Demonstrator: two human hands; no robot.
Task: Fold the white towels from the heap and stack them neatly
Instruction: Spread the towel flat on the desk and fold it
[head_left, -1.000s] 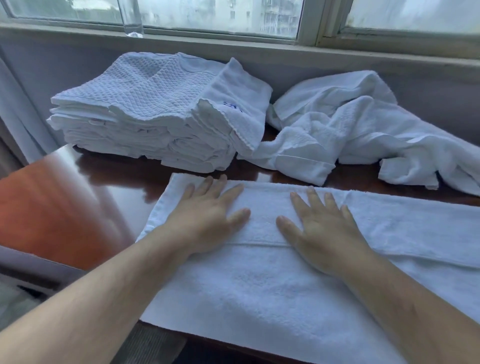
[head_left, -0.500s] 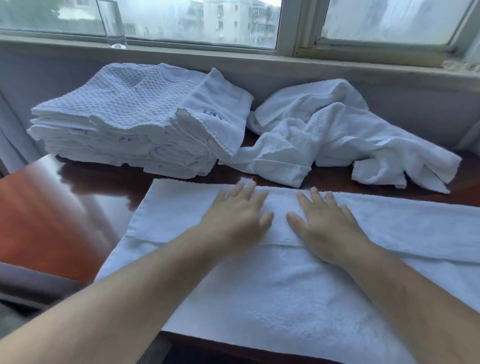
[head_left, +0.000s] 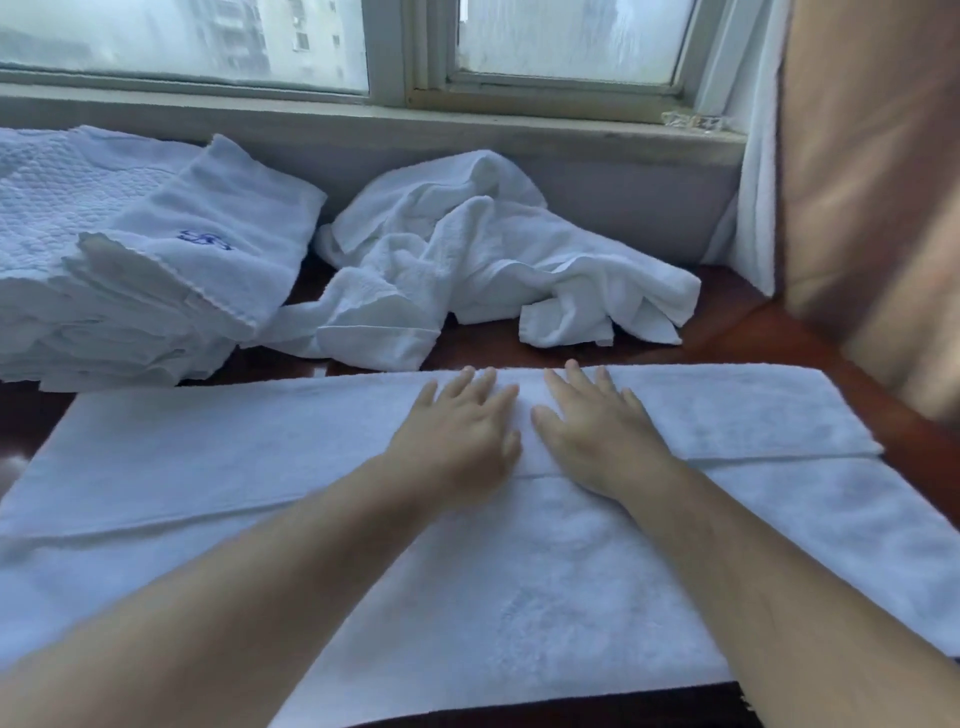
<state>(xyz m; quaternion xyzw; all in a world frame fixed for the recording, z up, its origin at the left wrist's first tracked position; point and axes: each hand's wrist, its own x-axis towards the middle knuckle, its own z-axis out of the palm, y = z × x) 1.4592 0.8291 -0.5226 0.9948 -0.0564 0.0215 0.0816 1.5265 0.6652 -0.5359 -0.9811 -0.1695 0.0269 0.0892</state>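
Left hand (head_left: 457, 436) has slid beside right hand (head_left: 592, 439) on the folded towel (head_left: 218, 457).

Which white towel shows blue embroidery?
The folded towel topping the stack at the left, by its right edge; a blue mark is stitched on it. The crumpled heap and the spread towel in front show no such mark.

The stack of folded towels (head_left: 130, 270) on the tabletop (head_left: 753, 332)'s far left side runs off the picture's left edge. The blue stitching (head_left: 203, 240) on its top towel is too small to read. A brown panel (head_left: 872, 197) at the right edge, perhaps a cushion, is smeared. The left hand (head_left: 457, 441) and right hand (head_left: 597, 441) cover part of the spread towel (head_left: 234, 457)'s fold line, and its near right corner is cut off.
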